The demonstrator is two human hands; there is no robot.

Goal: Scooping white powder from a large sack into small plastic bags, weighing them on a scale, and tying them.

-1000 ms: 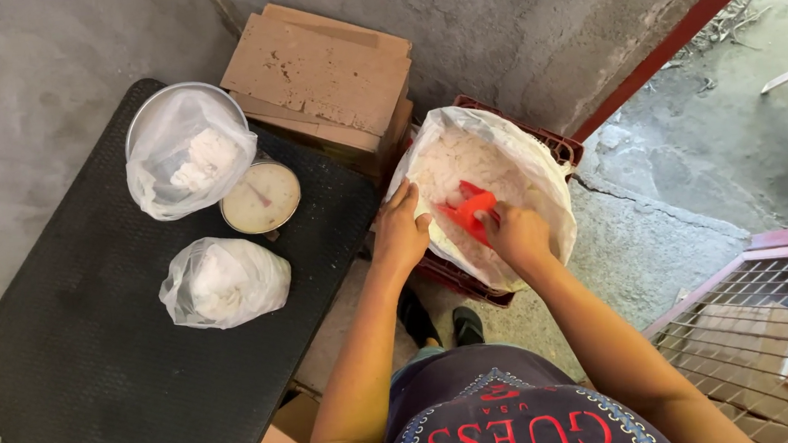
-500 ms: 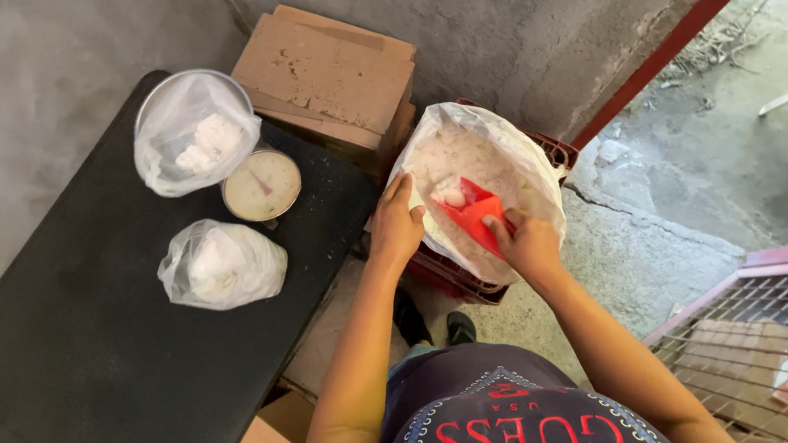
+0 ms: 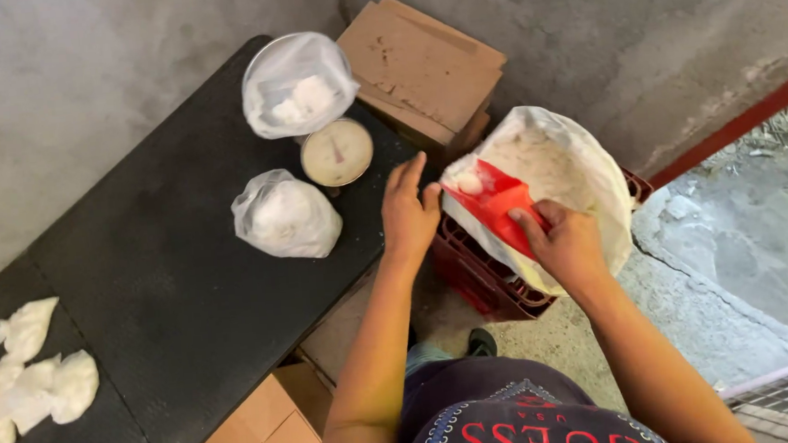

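Against a grey concrete wall, the black worktop [image 3: 166,296] carries a dial scale [image 3: 337,152]. Beside it, the right hand [image 3: 567,247] grips a red scoop [image 3: 498,204], fingers wrapped around its handle, over the white sack [image 3: 577,165] in a red crate [image 3: 478,276]. Left hand [image 3: 409,216] touches the sack's rim, fingers loosely spread.

Scoop [image 3: 498,206]: red plastic, smooth and glossy; sack [image 3: 566,172]: thin white plastic, crinkled. Table [image 3: 166,296]: black, matt, fine-textured; bags [image 3: 286,216] on it: clear glossy film. Boxes [image 3: 419,65] at 12 o'clock: plain brown cardboard; wall [image 3: 75,97]: rough grey concrete.

A black table [image 3: 166,296] carries filled plastic bags [image 3: 286,216] and a dial scale [image 3: 336,152].
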